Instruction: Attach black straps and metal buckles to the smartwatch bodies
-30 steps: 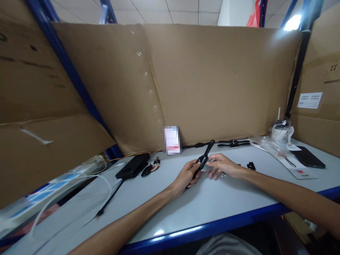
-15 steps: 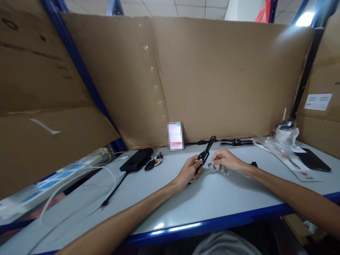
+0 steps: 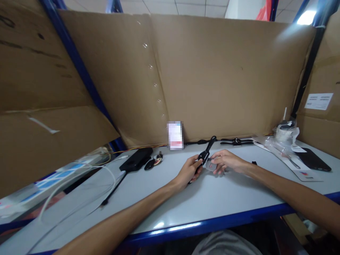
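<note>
My left hand [image 3: 189,170] is closed round a black watch with its strap [image 3: 207,151], which points up and away over the grey table [image 3: 217,198]. My right hand [image 3: 225,161] sits just right of it, fingers pinched on a small grey flat piece [image 3: 210,165] held against the watch body. Both hands hover low above the table's middle.
More black watches [image 3: 235,142] lie along the cardboard back wall [image 3: 212,78]. A black box [image 3: 136,159] and a key fob [image 3: 152,163] sit to the left, with white cables [image 3: 79,177]. At right are plastic bags [image 3: 284,136], a black phone [image 3: 314,160] and a card [image 3: 302,173].
The camera shifted slightly down and left. My right hand drew back, then brought the small grey piece in close to the watch in my left hand.
</note>
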### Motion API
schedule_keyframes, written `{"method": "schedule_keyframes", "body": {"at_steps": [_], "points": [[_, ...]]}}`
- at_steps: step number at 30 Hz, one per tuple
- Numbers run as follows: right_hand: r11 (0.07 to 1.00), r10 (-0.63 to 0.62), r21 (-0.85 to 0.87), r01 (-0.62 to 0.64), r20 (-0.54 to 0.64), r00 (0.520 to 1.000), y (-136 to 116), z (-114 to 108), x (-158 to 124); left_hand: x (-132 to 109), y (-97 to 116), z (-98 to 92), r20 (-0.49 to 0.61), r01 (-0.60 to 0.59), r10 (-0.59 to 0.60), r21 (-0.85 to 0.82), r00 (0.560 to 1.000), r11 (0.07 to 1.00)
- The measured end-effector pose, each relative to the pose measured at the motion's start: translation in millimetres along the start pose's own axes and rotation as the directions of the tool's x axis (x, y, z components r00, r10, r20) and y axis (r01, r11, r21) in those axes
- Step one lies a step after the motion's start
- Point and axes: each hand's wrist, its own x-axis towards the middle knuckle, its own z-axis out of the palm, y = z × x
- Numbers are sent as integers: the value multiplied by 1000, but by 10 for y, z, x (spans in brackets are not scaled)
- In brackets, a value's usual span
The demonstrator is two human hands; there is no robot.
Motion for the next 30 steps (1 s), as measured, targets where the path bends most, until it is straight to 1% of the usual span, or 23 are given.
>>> {"method": "schedule_keyframes", "body": {"at_steps": [1,3,7,10,13,15,19,22,24,26,30], "points": [[1000,-13,-10,13,-15,1000,-12,0,-5,-2,5,2,-6,-2,2,-4,1000,1000],[997,-58,-53,54,-84,995,-25,-6,-8,-9,18,6,-22,-6,6,-10,1000,1000],[978,-151,-176,111,-229,962,-20,-33,8,-22,40,10,-41,5,-6,-23,999,1000],[976,-189,-153,153,-259,947,-12,-44,30,-26,42,8,-47,9,-11,-41,999,999],[992,-120,-61,108,-226,967,-10,-31,39,-21,36,5,-54,13,-16,-71,998,997],[997,-80,1,81,-170,982,-12,-13,28,-15,32,2,-61,14,-20,-96,998,995],[994,-93,58,97,-71,993,-7,24,-8,-6,23,-3,-60,0,-7,-129,998,992],[992,-90,84,96,-64,994,13,38,2,-9,16,2,20,-9,11,-87,1000,996],[990,-95,99,102,-64,993,32,40,25,-12,11,9,100,-17,19,-21,995,1000],[988,-104,109,109,-51,993,47,39,49,-13,6,15,154,-30,24,38,988,999],[985,-129,110,133,-42,991,56,40,61,-8,1,18,165,-39,27,72,986,997]]}}
